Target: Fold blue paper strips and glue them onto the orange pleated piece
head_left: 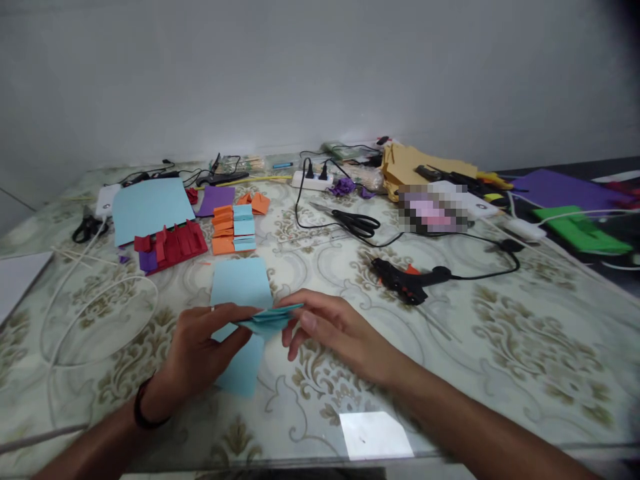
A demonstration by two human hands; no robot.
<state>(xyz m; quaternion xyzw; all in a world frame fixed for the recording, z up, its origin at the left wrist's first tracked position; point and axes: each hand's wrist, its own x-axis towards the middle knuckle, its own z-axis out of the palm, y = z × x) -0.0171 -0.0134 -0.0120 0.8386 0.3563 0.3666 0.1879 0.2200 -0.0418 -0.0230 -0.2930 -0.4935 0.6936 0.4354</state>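
Note:
Between my hands is a small pleated piece of light-blue paper [273, 322], held above the table. My left hand [203, 340] pinches its left end between thumb and fingers. At its right end, my right hand [325, 327] has thumb and fingers closed around the edge. Below lies a light-blue paper strip [241, 277], partly hidden by the paper and my left hand. Beyond it sit folded orange paper pieces [223, 230] and folded light-blue pieces [244, 227]. Left of these rests pleated red paper [173, 245].
A glue gun [400, 279] with its cord lies to the right. Black-handled scissors [355, 222] lie near a white power strip [313, 180]. A light-blue sheet [150, 208] and a looping white cable [156, 300] are at left. Yellow paper [425, 163] stands at the back.

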